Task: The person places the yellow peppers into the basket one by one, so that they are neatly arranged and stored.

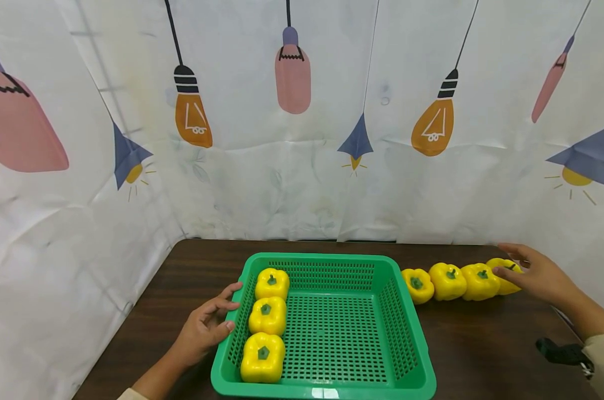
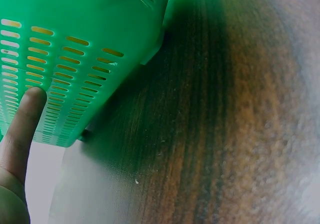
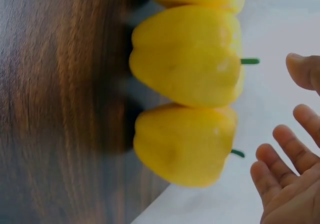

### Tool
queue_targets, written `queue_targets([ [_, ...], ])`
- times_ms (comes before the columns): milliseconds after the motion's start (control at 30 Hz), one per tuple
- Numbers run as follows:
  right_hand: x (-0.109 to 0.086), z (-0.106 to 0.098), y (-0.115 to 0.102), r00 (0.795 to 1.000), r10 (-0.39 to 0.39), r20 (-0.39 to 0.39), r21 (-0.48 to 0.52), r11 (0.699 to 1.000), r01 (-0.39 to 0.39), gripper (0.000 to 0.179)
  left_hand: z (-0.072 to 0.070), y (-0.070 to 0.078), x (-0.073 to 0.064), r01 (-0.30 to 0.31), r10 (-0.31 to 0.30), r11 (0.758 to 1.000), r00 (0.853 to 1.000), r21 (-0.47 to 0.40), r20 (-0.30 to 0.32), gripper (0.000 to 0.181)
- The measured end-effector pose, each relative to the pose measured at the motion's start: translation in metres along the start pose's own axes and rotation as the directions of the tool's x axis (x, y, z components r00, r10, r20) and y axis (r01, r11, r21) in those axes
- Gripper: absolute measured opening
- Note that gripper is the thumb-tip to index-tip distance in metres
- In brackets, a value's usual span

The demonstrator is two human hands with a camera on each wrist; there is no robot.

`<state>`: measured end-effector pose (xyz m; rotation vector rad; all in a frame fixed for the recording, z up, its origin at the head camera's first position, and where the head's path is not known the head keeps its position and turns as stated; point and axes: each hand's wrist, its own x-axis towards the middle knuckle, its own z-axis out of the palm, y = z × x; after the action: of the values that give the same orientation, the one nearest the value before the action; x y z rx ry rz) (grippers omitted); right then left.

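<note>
A green plastic basket (image 1: 407,333) stands on the table, with three yellow bell peppers (image 1: 267,315) lined up along its left wall. My left hand (image 1: 206,322) rests against the basket's left side, fingers near the rim; in the left wrist view one straight finger (image 2: 27,119) touches the slotted wall. Right of the basket, several more yellow bell peppers (image 1: 448,281) lie in a row. My right hand (image 1: 542,275) hovers by the row's far right pepper (image 1: 509,285), thumb and fingers spread. In the right wrist view, a gap shows between that hand (image 3: 295,179) and the end pepper (image 3: 185,146).
The dark wooden table (image 1: 482,344) carries everything. A pale curtain (image 1: 261,183) printed with lamps hangs behind the table and along its left side. A black strap-like object (image 1: 559,353) sits by the right sleeve.
</note>
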<state>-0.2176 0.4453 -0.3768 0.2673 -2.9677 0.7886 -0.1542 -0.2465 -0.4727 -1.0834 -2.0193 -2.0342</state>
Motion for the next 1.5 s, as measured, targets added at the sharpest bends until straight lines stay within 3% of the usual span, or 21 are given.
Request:
queue_targets([
  [333, -0.002, 0.000, 0.016, 0.998, 0.047, 0.051, -0.014, 0.999, -0.046, 0.074, 0.001, 0.000, 0.000, -0.001, 0.001, 1.000, 1.000, -0.019, 0.003, 0.035],
  [667, 0.003, 0.006, 0.035, 0.997, 0.001, 0.072, 0.064, 0.998, -0.006, 0.069, 0.002, 0.001, 0.000, 0.002, -0.002, 1.000, 1.000, -0.007, -0.006, 0.034],
  [967, 0.005, 0.002, 0.042, 0.986, 0.051, 0.159, 0.028, 0.998, -0.056, 0.075, 0.001, 0.001, -0.001, 0.004, -0.004, 1.000, 1.000, -0.015, 0.002, 0.034],
  [1500, 0.005, -0.003, 0.055, 0.984, 0.052, 0.173, -0.013, 0.999, -0.051, 0.070, 0.001, 0.001, -0.001, 0.016, -0.016, 1.000, 1.000, -0.015, 0.010, 0.033],
])
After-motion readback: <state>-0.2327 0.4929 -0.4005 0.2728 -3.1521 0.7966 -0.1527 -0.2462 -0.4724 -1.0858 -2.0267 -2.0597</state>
